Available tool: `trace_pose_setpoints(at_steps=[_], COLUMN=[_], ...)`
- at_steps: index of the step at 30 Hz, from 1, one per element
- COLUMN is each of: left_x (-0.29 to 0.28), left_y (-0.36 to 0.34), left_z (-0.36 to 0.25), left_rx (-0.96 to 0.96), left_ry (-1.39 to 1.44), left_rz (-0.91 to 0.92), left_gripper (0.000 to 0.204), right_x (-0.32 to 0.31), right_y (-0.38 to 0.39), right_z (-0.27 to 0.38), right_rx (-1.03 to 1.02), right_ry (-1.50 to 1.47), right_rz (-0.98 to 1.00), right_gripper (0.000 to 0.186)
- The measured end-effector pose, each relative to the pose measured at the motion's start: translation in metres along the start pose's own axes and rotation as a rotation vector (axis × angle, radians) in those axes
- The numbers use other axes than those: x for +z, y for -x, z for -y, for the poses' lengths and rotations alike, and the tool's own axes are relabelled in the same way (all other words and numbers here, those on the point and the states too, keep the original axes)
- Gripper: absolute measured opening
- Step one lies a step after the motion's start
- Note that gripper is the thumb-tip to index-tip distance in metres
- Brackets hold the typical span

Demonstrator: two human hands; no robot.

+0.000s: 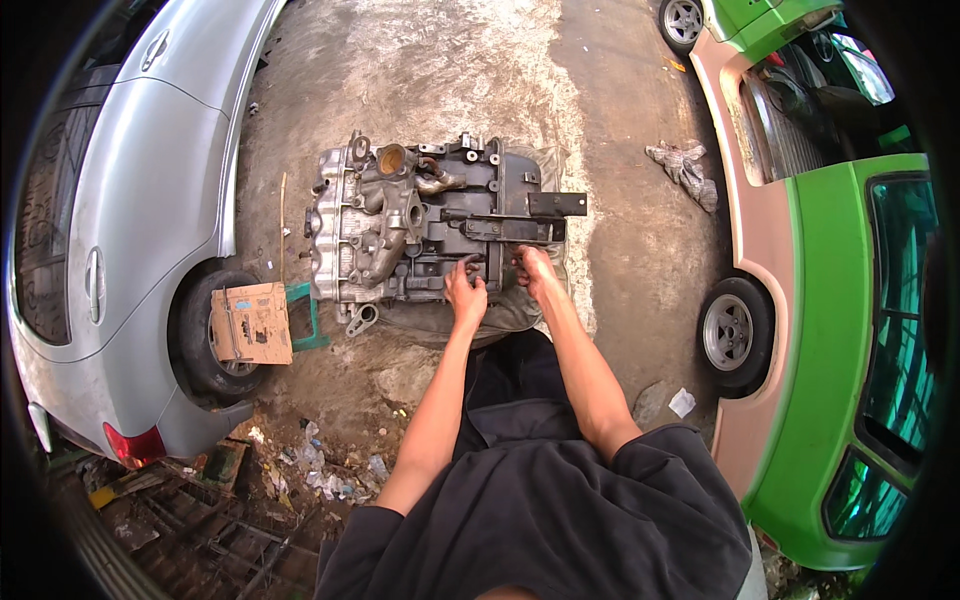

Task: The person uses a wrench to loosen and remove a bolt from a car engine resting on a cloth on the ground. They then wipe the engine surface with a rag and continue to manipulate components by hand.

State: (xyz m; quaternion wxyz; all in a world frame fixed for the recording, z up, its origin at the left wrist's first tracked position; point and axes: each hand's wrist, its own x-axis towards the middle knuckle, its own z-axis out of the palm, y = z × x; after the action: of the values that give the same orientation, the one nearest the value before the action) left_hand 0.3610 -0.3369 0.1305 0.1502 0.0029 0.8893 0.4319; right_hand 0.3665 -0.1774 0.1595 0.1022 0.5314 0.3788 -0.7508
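Note:
A car engine [440,225] lies on its side on the ground in front of me, its silvery cylinder head [335,240] to the left and the dark block to the right. A cast metal manifold [385,250] runs across its upper face. My left hand [466,292] rests at the near side of the block, fingers somewhat apart and holding nothing that shows. Close to the block's right end, my right hand [537,270] has its fingers curled in beside a black metal bracket [515,230]; whatever they grip is too small or hidden to make out.
A silver car [150,180] stands at the left, with a cardboard piece [252,323] and a green stool [313,318] by its wheel. A green and pink vehicle [800,350] is at the right. A crumpled rag [685,172] and litter [325,470] lie on the ground.

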Motion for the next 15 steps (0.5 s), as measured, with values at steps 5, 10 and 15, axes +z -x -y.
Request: trace_pose_setpoints(at_steps=[5, 10, 15], left_x=[-0.002, -0.004, -0.005], left_y=[-0.001, -0.001, -0.001], left_z=[-0.002, -0.003, -0.003], left_rx=[0.007, -0.013, -0.017], left_ry=[0.002, -0.01, 0.07], left_rz=[0.016, 0.038, 0.034], left_gripper=[0.047, 0.049, 0.048], right_x=[0.0, 0.002, -0.003], right_y=[-0.006, -0.016, -0.008], right_z=[0.002, -0.004, -0.053], right_rx=[0.009, -0.012, -0.314], right_ry=[-0.012, 0.03, 0.136], right_rz=[0.02, 0.021, 0.118], right_gripper=[0.014, 0.014, 0.018])
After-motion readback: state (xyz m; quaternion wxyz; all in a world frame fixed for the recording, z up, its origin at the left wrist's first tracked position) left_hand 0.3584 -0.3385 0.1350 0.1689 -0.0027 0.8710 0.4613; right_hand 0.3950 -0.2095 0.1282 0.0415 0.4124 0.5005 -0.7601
